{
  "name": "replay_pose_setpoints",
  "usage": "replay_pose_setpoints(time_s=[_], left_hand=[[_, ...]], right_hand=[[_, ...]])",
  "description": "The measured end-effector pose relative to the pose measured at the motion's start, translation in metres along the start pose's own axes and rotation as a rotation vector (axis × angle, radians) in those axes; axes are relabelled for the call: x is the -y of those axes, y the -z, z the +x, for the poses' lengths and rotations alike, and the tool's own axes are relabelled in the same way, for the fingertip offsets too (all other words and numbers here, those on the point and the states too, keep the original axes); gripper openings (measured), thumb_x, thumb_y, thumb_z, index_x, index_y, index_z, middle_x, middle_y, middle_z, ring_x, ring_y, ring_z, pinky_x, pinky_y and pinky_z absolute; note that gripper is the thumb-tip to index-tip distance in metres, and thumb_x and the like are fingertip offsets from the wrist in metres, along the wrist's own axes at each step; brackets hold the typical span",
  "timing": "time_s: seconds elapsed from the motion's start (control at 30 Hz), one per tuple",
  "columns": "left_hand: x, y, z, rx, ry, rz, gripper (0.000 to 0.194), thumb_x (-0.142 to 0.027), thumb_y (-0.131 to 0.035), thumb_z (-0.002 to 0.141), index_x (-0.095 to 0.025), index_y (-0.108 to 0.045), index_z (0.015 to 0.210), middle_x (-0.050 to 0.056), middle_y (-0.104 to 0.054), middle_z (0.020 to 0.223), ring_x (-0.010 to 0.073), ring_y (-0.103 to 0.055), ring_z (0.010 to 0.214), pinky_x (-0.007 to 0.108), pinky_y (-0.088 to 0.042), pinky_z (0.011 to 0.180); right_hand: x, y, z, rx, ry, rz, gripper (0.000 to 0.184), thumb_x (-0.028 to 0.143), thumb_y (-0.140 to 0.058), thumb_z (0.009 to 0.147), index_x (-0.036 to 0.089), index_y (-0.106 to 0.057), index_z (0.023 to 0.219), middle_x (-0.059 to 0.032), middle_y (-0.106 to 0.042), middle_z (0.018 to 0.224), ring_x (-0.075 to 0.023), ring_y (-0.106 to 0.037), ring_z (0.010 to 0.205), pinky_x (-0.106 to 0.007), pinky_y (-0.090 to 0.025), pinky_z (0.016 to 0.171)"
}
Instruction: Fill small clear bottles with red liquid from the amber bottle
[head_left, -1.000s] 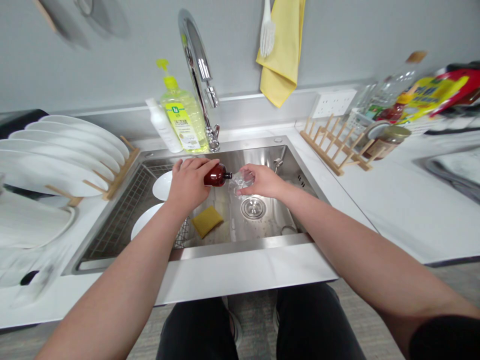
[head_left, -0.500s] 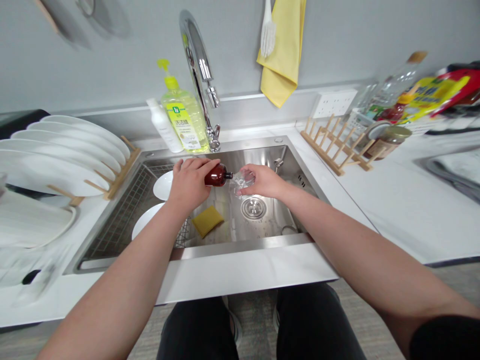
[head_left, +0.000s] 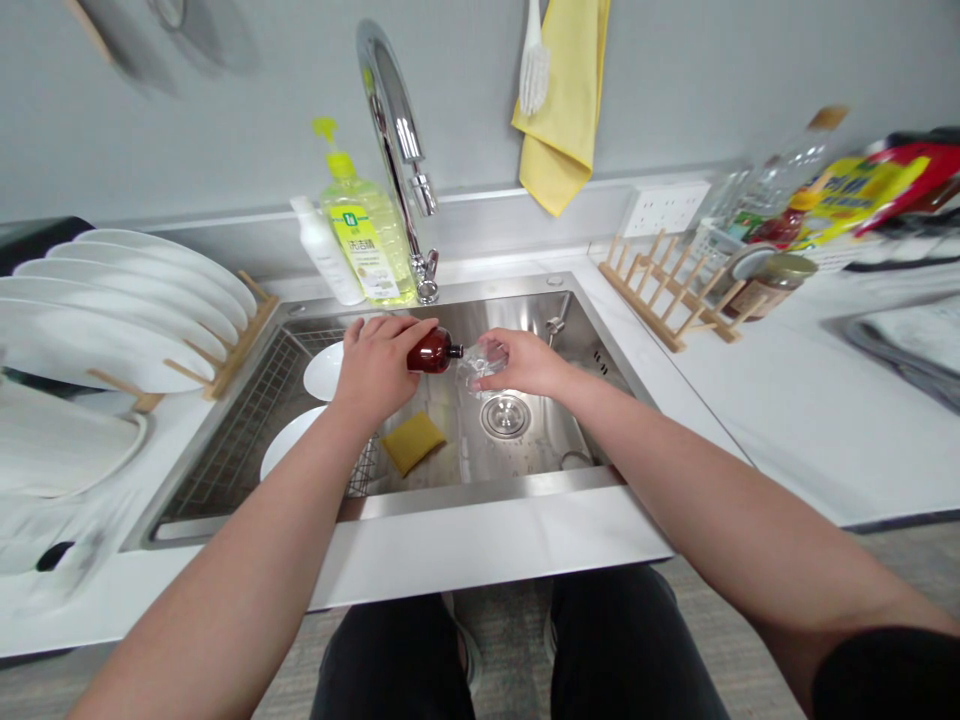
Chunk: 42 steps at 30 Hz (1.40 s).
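Over the sink, my left hand (head_left: 382, 362) is closed around a dark amber bottle (head_left: 431, 352) lying on its side, its black neck toward the right. My right hand (head_left: 521, 362) grips a small clear glass or plastic cup (head_left: 476, 364), tilted so that its mouth faces the bottle's neck. Bottle neck and cup are very close; whether they touch I cannot tell, nor can I see any liquid flowing. Below them a yellow sponge (head_left: 413, 442) lies on the sink floor, left of the drain (head_left: 505, 416).
White plates (head_left: 322, 374) sit on a wire rack in the sink's left part. Behind the sink rises a chrome faucet (head_left: 390, 120), beside a green dish soap bottle (head_left: 367, 235). Several plates (head_left: 90, 330) stand in a wooden rack at left; another wooden rack (head_left: 667, 290) stands at right.
Both hands, the bottle and the cup hold nearly the same positions throughout. Only a slight shift of the whole view shows.
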<state>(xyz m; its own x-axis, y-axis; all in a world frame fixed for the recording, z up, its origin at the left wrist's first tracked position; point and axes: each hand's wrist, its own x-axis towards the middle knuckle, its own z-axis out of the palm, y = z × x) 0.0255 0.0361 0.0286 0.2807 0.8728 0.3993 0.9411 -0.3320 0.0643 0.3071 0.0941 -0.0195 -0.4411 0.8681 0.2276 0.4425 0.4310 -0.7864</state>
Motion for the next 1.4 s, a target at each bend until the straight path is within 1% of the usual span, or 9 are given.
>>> replay_pose_setpoints(time_s=[0.3,0.5,0.63,0.77,0.93,1.13,1.4], left_hand=[[-0.0006,-0.0002,-0.0007,-0.003,-0.001,-0.003,0.086,-0.017,-0.075,0.086,-0.041,-0.062,0.168,0.008,-0.071,0.16,0.0416,-0.059,0.149,0.063,-0.029,0.132],[-0.0001,0.0002,-0.0004,-0.004,-0.007,-0.001,0.079,-0.018,-0.072,0.09,-0.038,-0.065,0.166,0.008,-0.071,0.159,0.0403,-0.059,0.148,0.061,-0.031,0.13],[-0.0002,0.0006,0.0,0.005,-0.006,-0.005,0.085,-0.018,-0.074,0.087,-0.04,-0.063,0.168,0.008,-0.071,0.16,0.0417,-0.059,0.148,0.063,-0.03,0.131],[-0.0006,0.0008,0.0001,0.004,0.003,0.003,0.08,-0.018,-0.071,0.088,-0.038,-0.065,0.165,0.007,-0.072,0.16,0.0407,-0.059,0.148,0.062,-0.031,0.131],[-0.0001,0.0003,-0.0003,-0.003,-0.001,-0.002,0.083,-0.017,-0.073,0.087,-0.04,-0.064,0.166,0.007,-0.072,0.16,0.041,-0.06,0.148,0.062,-0.031,0.131],[0.0007,-0.0005,-0.0009,-0.028,-0.025,-0.008,0.081,-0.017,-0.072,0.088,-0.038,-0.065,0.166,0.009,-0.072,0.158,0.0411,-0.06,0.148,0.062,-0.03,0.131],[-0.0016,0.0015,-0.0013,-0.002,0.0,0.02,0.073,-0.02,-0.069,0.094,-0.038,-0.065,0.164,0.007,-0.07,0.161,0.0389,-0.058,0.149,0.06,-0.03,0.133]], right_hand=[[-0.003,-0.0006,-0.0003,-0.001,0.007,0.012,0.07,0.047,-0.109,0.066,0.025,-0.078,0.125,-0.0058,-0.084,0.116,-0.0289,-0.081,0.104,-0.041,-0.065,0.095],[-0.0033,-0.0003,0.0001,0.005,0.016,0.022,0.068,0.047,-0.108,0.067,0.025,-0.078,0.124,-0.0059,-0.084,0.117,-0.0292,-0.081,0.104,-0.042,-0.065,0.096],[-0.0045,-0.0008,0.0005,0.008,0.015,0.018,0.069,0.047,-0.108,0.067,0.025,-0.078,0.125,-0.0063,-0.084,0.118,-0.0294,-0.081,0.105,-0.042,-0.065,0.097],[-0.005,-0.0011,0.0008,0.005,0.015,0.016,0.069,0.046,-0.108,0.066,0.025,-0.078,0.125,-0.006,-0.084,0.117,-0.029,-0.081,0.105,-0.041,-0.065,0.096],[-0.0057,-0.0018,0.0013,-0.003,0.014,0.013,0.07,0.045,-0.109,0.065,0.025,-0.079,0.126,-0.0061,-0.084,0.115,-0.0287,-0.081,0.103,-0.041,-0.065,0.095],[-0.004,-0.0011,0.0007,0.005,0.015,0.026,0.069,0.047,-0.108,0.066,0.024,-0.079,0.124,-0.0064,-0.084,0.116,-0.0286,-0.081,0.103,-0.041,-0.065,0.094],[-0.0035,-0.0013,0.0001,0.001,0.012,0.024,0.069,0.047,-0.108,0.066,0.024,-0.079,0.125,-0.0067,-0.083,0.116,-0.0291,-0.081,0.104,-0.041,-0.065,0.094]])
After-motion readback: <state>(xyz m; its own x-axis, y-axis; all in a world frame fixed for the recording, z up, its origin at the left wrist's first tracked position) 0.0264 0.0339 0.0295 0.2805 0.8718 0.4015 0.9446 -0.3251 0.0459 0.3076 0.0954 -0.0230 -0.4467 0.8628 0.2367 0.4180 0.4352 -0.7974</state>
